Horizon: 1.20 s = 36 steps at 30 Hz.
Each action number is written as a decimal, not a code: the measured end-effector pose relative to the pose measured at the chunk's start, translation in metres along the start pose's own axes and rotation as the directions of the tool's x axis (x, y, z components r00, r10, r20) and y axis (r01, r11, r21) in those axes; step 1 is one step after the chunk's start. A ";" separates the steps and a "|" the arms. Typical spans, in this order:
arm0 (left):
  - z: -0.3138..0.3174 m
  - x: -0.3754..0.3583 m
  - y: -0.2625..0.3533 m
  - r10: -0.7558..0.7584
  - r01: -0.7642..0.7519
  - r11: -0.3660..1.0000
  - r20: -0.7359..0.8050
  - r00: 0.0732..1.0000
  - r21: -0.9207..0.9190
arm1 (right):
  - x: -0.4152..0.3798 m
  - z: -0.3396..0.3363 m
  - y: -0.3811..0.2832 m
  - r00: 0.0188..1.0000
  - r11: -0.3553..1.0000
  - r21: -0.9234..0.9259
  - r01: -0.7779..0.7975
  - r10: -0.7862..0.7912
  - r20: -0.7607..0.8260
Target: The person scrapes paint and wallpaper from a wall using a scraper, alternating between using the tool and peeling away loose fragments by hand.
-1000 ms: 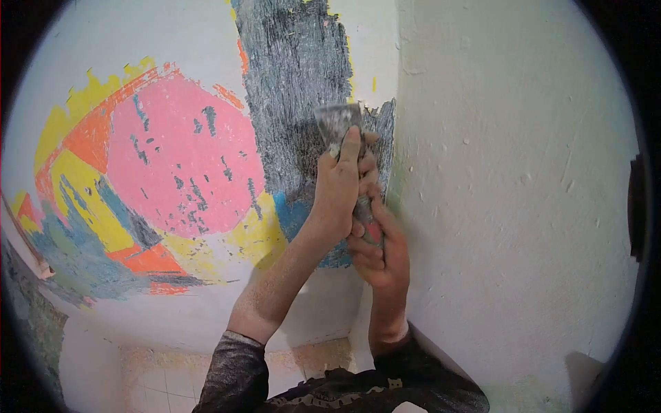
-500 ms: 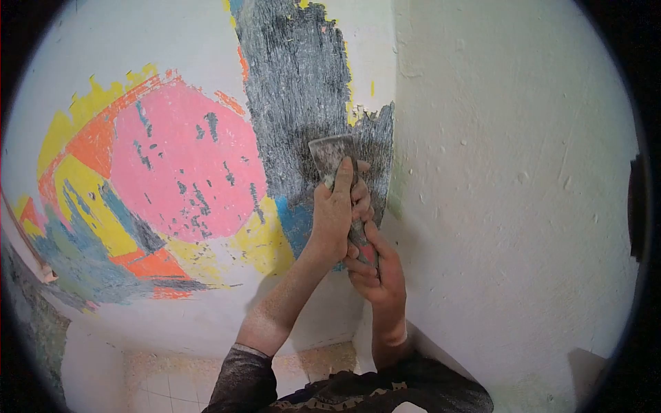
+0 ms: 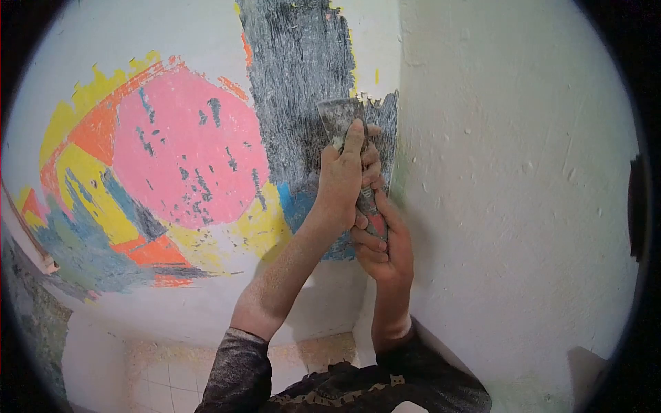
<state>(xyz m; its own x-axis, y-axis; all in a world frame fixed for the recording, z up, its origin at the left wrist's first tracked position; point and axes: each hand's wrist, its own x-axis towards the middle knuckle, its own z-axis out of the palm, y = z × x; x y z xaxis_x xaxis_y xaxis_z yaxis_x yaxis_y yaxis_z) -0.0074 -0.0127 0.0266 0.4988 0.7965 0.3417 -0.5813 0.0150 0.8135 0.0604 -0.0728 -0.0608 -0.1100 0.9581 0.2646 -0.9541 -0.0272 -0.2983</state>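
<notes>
A scraper with a wide, dusty metal blade lies against the dark grey patch of the painted wall. My left hand is closed round its upper part, the thumb along the base of the blade. Lower down, my right hand grips the handle, which shows grey and red between the fingers. The blade points up and slightly left, its edge near the patch's upper right part. Just below the grey patch is a blue area, partly behind my left wrist.
To the left is a pink circle with yellow, orange and blue shapes round it. A pale, bumpy side wall meets the painted wall at a corner right of my hands. White tiles show at the bottom.
Both hands and the scraper have moved up along the grey patch. The view has shifted slightly, so the painted shapes sit a little higher in it.
</notes>
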 end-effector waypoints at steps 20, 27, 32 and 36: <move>0.000 -0.007 -0.003 -0.018 0.019 1.000 -0.054 0.998 0.011 | -0.007 0.004 0.002 0.995 0.992 0.126 -0.002 -0.011 0.097; 0.002 -0.007 0.000 -0.027 0.027 1.000 -0.066 0.997 0.004 | -0.004 0.002 -0.001 0.998 0.995 0.100 -0.012 0.006 0.061; -0.006 -0.012 -0.010 -0.046 0.047 0.999 -0.079 0.996 0.014 | -0.008 0.000 0.007 1.000 0.996 0.091 0.016 -0.018 0.022; -0.002 -0.002 -0.004 -0.023 0.022 1.000 -0.059 0.998 -0.011 | -0.001 0.005 -0.001 0.999 0.998 0.064 0.004 -0.007 0.044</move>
<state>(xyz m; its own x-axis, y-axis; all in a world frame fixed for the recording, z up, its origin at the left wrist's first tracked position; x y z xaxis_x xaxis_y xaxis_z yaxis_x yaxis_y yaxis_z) -0.0077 -0.0133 0.0217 0.4730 0.8303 0.2949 -0.5771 0.0390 0.8158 0.0601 -0.0749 -0.0559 -0.1154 0.9447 0.3069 -0.9704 -0.0414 -0.2378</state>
